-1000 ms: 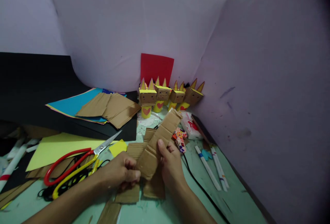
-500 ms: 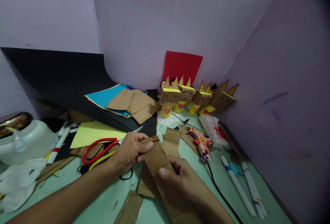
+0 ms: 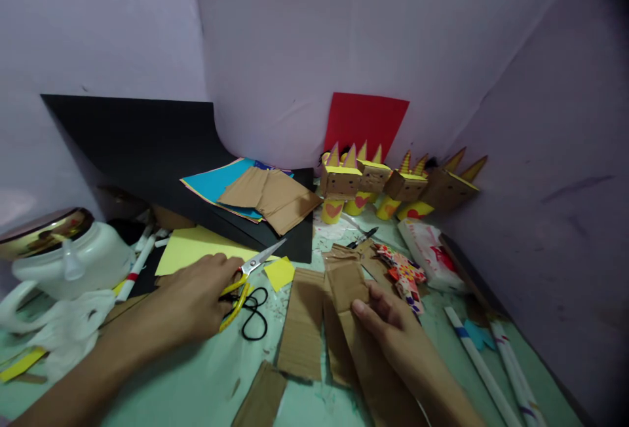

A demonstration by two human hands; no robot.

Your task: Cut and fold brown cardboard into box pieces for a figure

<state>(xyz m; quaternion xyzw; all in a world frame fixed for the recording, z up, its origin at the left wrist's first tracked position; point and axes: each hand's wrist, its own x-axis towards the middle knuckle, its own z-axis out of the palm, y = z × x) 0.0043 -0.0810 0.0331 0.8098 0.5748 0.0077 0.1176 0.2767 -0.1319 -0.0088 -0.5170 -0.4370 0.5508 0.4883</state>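
My left hand (image 3: 199, 293) is closed over the handles of a pair of scissors (image 3: 258, 259) with red and yellow grips; the blades point away to the right. Its fingers are partly hidden behind the back of the hand. My right hand (image 3: 393, 329) holds a long brown cardboard strip (image 3: 346, 286), thumb on top, with creases near its far end. Under and beside the strip lie other cardboard pieces, including a flat rectangle (image 3: 302, 322) and a shorter piece (image 3: 260, 394). A black cord (image 3: 254, 315) lies just right of the scissors.
Cardboard figures with horns (image 3: 343, 181) stand at the back before a red sheet (image 3: 366, 122). A patterned glue gun (image 3: 403, 273), a tissue pack (image 3: 432, 253) and white paper tubes (image 3: 484, 365) lie right. Left are a white teapot-like pot (image 3: 88, 257) and yellow paper (image 3: 196, 250).
My left hand has let go of the cardboard strip and moved left onto the scissors' handles. My right hand keeps the strip. The view has shifted slightly.
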